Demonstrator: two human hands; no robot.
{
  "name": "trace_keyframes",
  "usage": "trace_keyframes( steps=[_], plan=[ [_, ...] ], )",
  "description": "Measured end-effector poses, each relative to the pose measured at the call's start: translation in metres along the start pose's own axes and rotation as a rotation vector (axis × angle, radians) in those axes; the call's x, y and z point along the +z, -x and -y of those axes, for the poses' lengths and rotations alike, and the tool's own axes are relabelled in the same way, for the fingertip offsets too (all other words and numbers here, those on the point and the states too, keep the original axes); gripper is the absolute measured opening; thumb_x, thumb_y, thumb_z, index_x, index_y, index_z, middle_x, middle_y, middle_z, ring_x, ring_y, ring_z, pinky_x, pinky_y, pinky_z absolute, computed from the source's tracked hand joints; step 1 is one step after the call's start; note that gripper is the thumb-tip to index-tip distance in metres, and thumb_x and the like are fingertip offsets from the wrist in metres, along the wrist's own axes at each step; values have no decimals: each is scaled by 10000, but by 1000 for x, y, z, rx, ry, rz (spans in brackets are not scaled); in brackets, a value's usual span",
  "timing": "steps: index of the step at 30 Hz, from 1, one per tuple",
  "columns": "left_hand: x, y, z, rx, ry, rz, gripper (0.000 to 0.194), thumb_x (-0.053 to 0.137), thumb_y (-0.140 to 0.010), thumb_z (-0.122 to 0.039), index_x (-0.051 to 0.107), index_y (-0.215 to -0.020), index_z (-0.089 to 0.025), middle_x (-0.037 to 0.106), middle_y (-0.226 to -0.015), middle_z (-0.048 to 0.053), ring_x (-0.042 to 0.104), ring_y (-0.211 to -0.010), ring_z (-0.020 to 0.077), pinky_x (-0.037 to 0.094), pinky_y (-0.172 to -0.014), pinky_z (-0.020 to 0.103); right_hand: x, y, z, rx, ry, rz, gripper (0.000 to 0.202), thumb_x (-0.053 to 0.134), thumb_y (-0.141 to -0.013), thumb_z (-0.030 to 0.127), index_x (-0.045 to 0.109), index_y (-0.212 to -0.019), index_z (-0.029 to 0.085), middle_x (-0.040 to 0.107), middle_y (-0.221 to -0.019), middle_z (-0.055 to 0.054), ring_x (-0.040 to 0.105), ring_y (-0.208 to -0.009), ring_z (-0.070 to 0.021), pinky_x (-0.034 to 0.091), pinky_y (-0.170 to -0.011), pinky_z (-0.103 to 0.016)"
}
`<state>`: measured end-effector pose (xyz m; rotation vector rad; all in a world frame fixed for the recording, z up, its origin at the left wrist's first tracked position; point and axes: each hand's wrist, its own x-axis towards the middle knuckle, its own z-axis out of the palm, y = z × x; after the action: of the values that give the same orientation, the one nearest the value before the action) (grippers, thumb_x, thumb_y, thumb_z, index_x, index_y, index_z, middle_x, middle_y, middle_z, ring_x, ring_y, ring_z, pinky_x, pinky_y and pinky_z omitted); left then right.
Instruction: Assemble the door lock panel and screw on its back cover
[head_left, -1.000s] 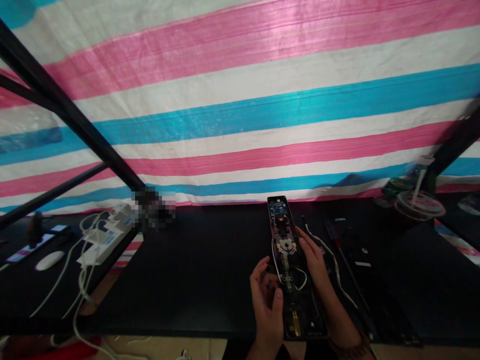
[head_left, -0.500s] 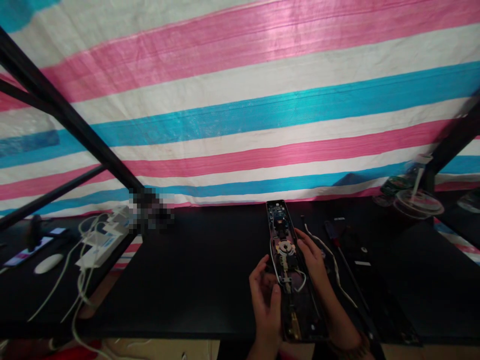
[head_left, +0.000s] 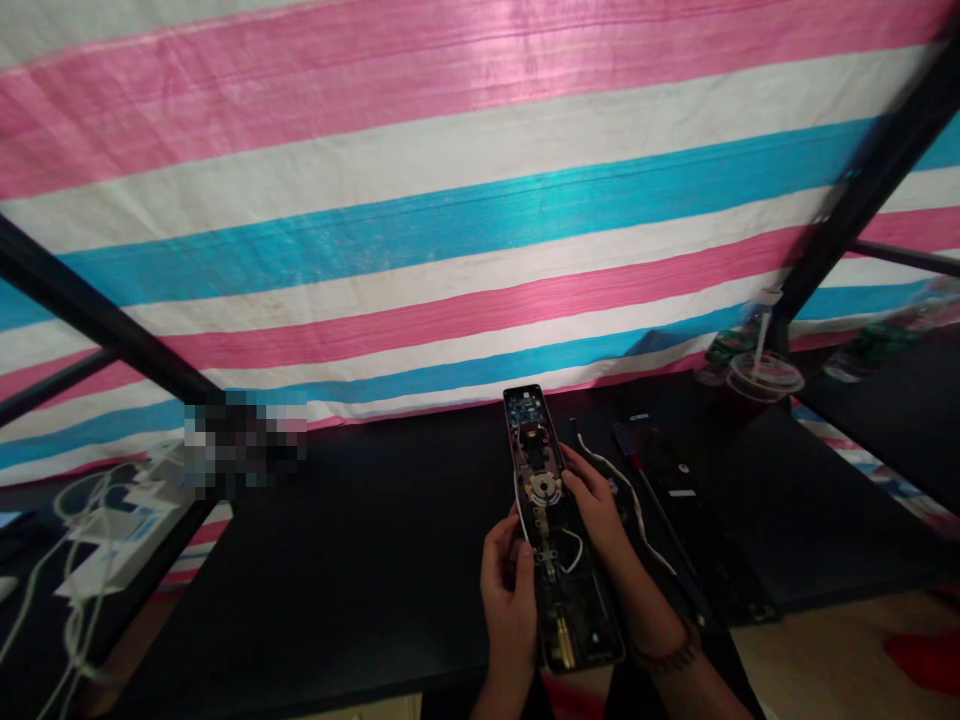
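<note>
An opened electronic door lock (head_left: 546, 488), a long narrow black housing, is tilted up before me at the table's front edge. Inside it show a blue circuit board (head_left: 526, 408) at the far end, a round metal ring in the middle, a looped white wire (head_left: 574, 550) and a brass-coloured cylinder (head_left: 565, 640) near my end. My left hand (head_left: 508, 575) grips its left side, thumb on the rim, other fingers partly hidden. Around the right side closes my right hand (head_left: 596, 505), its fingertips at the edge and its palm turned inward.
Right of the lock, a white cable (head_left: 634, 490), a long screwdriver (head_left: 630, 450) and a flat black panel (head_left: 701, 520) lie on the black table (head_left: 337, 580). A lidded cup with a straw (head_left: 765, 375) stands at the back right. White cords and boxes (head_left: 124, 540) sit left.
The view has swung to the right, so the table's things appear further left. The lock's far end looks a little more raised. Both hands keep their hold on it.
</note>
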<state>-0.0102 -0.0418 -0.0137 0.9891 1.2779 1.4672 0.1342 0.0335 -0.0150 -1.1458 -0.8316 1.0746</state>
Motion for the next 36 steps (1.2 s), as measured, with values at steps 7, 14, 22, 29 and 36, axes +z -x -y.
trace_keyframes(
  steps=[7,14,22,29,36],
  plan=[
    [0,0,-4,-13,38,50,464,667,-886,-531,693,-1201,-191,704,-1301,135,648,-1243,298,500,-1085,438,-2,1,-3,-44,7,-1,637,752,-755,603,726,-1270,229,658,-1386,-92,598,-1312,-324,399,-1172,-532],
    [0,-2,-4,-31,-3,79,579,654,-900,-539,633,-1383,-221,594,-1482,104,497,-1423,304,389,-1200,450,-3,0,-3,-60,22,68,694,720,-789,663,674,-1342,247,597,-1453,-77,512,-1405,-314,295,-1235,-530],
    [1,0,1,12,-108,105,572,630,-917,-542,617,-1405,-244,552,-1520,92,466,-1448,296,330,-1234,460,-3,7,3,27,-51,91,706,732,-793,654,637,-1383,278,562,-1493,-58,499,-1416,-308,331,-1219,-515],
    [4,4,-3,14,-137,113,519,588,-946,-507,637,-1385,-234,590,-1484,111,504,-1419,288,344,-1223,458,-4,17,2,68,-72,90,714,759,-787,631,613,-1403,300,551,-1506,-49,481,-1429,-306,336,-1217,-507],
    [5,5,2,38,-195,109,440,522,-986,-438,652,-1349,-224,611,-1459,120,533,-1389,272,357,-1209,460,-15,38,-7,120,6,31,705,722,-805,652,632,-1388,267,590,-1474,-77,499,-1415,-317,342,-1211,-524]
  ],
)
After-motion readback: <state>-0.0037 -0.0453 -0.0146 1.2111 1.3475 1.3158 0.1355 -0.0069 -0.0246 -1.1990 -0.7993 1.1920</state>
